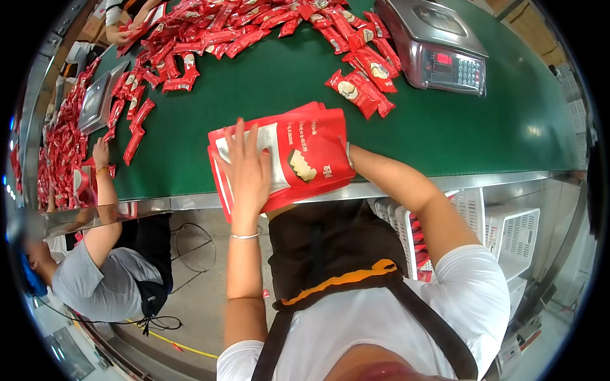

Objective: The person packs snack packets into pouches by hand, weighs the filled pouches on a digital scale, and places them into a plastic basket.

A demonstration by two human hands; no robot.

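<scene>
2 scales on the green table [445, 143]: far-right scale [448, 47], left scale [98, 101]. Small red packets [219, 25]: too many to count. 1 stack of red pouches [324, 143], at least 2 in it, exact count unclear. Left hand [244, 165] open, fingers spread flat on top pouch. Right hand hidden behind stack, can't tell its grip. Stack is at table's near edge, overlapping metal rim [413, 187]. Pouches: red, pale panel, white print, edges misaligned.
</scene>
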